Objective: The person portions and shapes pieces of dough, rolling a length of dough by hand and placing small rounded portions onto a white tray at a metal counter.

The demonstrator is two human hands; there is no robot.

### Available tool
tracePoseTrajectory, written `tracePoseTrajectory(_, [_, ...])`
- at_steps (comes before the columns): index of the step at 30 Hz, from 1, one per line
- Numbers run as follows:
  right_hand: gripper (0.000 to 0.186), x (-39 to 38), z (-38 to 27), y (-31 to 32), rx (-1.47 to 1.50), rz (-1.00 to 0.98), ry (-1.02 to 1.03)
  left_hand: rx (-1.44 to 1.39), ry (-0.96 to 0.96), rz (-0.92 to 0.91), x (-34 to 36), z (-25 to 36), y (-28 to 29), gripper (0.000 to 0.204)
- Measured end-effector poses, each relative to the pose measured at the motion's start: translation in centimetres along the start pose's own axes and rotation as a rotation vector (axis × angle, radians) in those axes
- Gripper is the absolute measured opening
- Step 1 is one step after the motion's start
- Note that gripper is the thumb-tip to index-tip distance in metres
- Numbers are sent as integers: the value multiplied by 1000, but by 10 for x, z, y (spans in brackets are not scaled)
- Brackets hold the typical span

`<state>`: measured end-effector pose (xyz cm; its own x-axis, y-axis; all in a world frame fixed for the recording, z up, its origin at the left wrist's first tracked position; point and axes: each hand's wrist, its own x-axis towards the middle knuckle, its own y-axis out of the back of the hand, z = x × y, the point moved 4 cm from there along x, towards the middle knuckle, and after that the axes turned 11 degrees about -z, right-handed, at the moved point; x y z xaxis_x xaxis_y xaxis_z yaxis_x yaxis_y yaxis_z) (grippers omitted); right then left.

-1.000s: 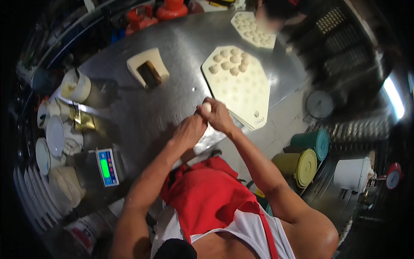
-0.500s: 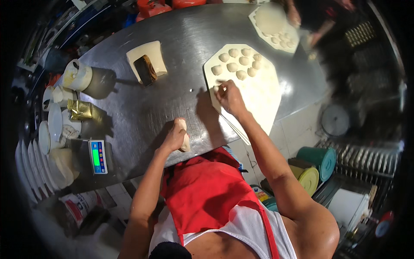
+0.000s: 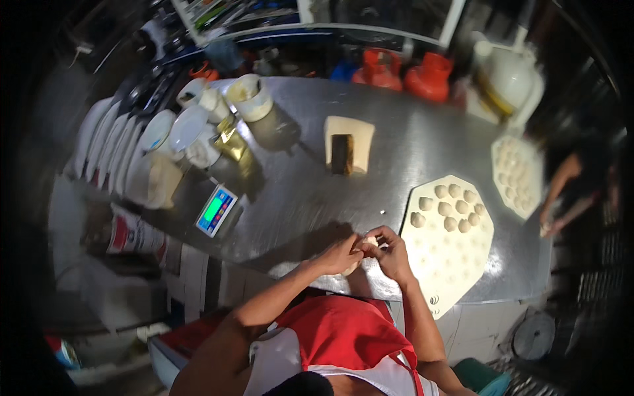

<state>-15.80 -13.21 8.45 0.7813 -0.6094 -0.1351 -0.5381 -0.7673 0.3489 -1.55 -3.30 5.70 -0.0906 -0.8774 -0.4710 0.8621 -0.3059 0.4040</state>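
My left hand (image 3: 338, 256) is closed round a lump of pale dough (image 3: 351, 269) just above the near edge of the metal table. Against it, my right hand (image 3: 393, 256) pinches the end of the dough that sticks out at the top between the two hands. On the right lies a white many-sided board (image 3: 449, 254), with several round dough balls (image 3: 444, 208) grouped on its far half and shallow round marks on its near half. My right hand is beside the board's left edge.
A dough slab (image 3: 362, 142) with a dark scraper (image 3: 342, 155) on it lies farther back. At left are a digital scale (image 3: 216, 210), a gold packet (image 3: 231, 140), tubs (image 3: 251, 99) and stacked white trays (image 3: 99, 142). Another person's arm (image 3: 563, 181) is near a second board (image 3: 516, 173).
My right hand has left the far-left part of the board and come to my left hand at the dough. The whole view has swung, so the table's things appear farther right and lower.
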Motion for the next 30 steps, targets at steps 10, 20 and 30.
tracePoseTrajectory(10, [42, -1, 13, 3, -61, 162, -121, 356, -460, 142, 2, 37, 9, 31])
tracePoseTrajectory(20, [23, -16, -57, -23, -65, -24, 38, -497, -542, -353, 89, -80, -24, 38])
tracePoseTrajectory(30, [26, -14, 144, 157, -369, 474, -231, -171, 23, -205, 71, -28, -56, 66])
